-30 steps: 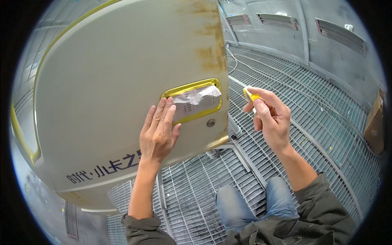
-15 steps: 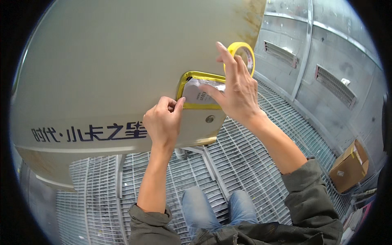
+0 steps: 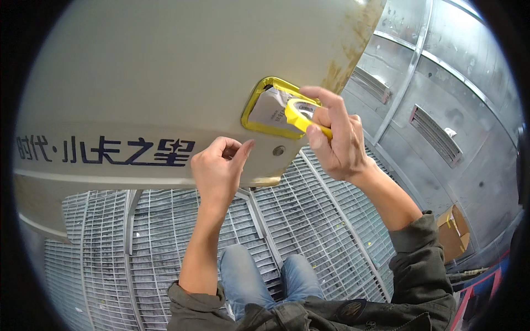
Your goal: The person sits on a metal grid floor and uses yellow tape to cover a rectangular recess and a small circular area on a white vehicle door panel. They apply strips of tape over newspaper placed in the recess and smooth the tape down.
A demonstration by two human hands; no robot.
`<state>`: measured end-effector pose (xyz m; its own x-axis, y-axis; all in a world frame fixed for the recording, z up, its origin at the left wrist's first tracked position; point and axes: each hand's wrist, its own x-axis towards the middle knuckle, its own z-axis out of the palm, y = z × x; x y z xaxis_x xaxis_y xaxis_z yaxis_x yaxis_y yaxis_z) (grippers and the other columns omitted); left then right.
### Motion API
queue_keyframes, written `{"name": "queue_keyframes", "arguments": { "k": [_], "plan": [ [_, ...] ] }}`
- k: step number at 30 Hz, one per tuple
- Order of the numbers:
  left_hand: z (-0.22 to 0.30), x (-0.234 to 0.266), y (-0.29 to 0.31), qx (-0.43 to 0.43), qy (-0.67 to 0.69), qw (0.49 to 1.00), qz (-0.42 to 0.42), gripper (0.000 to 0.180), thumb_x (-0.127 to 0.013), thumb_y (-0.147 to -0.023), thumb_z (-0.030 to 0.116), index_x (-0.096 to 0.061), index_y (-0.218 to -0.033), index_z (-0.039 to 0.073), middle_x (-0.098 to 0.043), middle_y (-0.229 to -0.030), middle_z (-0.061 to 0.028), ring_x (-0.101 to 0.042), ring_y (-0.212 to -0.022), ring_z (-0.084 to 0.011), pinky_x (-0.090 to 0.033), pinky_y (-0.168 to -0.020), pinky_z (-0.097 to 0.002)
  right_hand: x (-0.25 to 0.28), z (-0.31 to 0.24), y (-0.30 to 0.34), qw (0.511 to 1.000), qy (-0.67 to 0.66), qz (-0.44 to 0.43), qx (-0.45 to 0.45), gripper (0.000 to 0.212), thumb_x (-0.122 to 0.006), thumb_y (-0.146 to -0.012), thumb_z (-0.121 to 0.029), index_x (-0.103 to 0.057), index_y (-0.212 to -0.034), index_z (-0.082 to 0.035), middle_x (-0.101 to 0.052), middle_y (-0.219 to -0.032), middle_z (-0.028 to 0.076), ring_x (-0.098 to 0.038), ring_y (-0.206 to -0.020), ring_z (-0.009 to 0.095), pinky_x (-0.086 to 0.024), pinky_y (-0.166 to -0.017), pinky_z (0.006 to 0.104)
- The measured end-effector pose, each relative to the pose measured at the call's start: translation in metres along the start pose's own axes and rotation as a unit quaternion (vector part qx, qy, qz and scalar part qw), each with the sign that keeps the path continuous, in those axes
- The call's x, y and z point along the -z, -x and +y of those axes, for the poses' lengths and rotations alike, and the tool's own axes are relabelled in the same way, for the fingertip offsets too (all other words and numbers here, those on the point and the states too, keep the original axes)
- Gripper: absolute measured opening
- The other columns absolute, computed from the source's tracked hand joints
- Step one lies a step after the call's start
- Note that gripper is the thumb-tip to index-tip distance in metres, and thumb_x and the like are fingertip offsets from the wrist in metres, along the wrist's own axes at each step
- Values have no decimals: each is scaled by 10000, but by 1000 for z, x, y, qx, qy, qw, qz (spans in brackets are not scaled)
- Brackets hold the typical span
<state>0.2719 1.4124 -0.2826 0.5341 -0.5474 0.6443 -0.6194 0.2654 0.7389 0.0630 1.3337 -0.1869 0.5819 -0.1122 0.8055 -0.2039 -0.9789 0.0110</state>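
My right hand (image 3: pixel 342 143) grips a roll of yellow tape (image 3: pixel 297 117), thumb and fingers around it. The roll is tilted in front of a rounded recess (image 3: pixel 268 113) whose rim is lined with yellow tape. White printed paper (image 3: pixel 269 106) covers the middle of that recess; the roll and my right fingers hide its right part. Below and to the left, my left hand (image 3: pixel 216 174) is closed, its fingers curled and thumb near the index finger, with nothing visible in them. It is close to a large beige panel (image 3: pixel 149 71), apart from the taped rim.
Dark blue lettering (image 3: pixel 110 151) runs along the panel's lower left, and a round lock (image 3: pixel 279 150) sits below the recess. Beneath lies a metal grating floor (image 3: pixel 176 231). A grey wall with vents (image 3: pixel 436 135) and a cardboard box (image 3: pixel 452 231) are at the right.
My right hand has turned and brought the tape roll down and left, in front of the recess. My left hand has come away from the taped rim. The whole view has tilted.
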Motion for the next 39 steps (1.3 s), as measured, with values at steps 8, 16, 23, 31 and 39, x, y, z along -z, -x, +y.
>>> {"name": "queue_keyframes", "arguments": {
  "k": [8,16,23,31,39],
  "plan": [
    [1,-13,-16,-112,-176,973,94,273,-790,-903,291,-707,-750,81,-696,-619,-65,-677,-541,-240,-482,-521,-344,7,-1,3,999,2,-47,24,515,-547,-887,-63,-446,-1390,-9,-655,-712,98,-613,-530,229,-509,-526,364],
    [-4,-36,-8,-128,-171,973,92,235,-786,-907,252,-694,-755,98,-692,-620,-59,-680,-548,-235,-491,-525,-352,12,-3,14,998,-6,-60,-32,504,-548,-909,-57,-413,-1391,1,-660,-713,106,-625,-537,223,-513,-540,340],
    [22,-26,21,65,300,946,-100,258,-857,-842,84,-743,-1050,-16,-767,-886,-58,-734,-815,-135,-596,-750,-282,9,-1,14,988,-41,-148,-5,517,-607,-920,-61,-408,-1396,-21,-726,-808,126,-716,-674,311,-560,-626,381],
    [23,-13,15,102,307,932,-163,95,-773,-926,23,-720,-973,-41,-754,-857,-78,-729,-812,-121,-596,-767,-258,14,-4,-3,954,49,-287,67,361,-614,-970,-179,-544,-1302,-54,-732,-764,126,-705,-612,285,-574,-600,402],
    [17,-35,7,46,250,963,92,143,-790,-926,122,-768,-900,-17,-757,-742,-64,-693,-673,-86,-543,-671,-234,20,-11,-62,871,399,-223,178,184,-751,-841,-200,-634,-873,-62,-606,-535,34,-664,-501,213,-498,-465,351]
  ]
}}
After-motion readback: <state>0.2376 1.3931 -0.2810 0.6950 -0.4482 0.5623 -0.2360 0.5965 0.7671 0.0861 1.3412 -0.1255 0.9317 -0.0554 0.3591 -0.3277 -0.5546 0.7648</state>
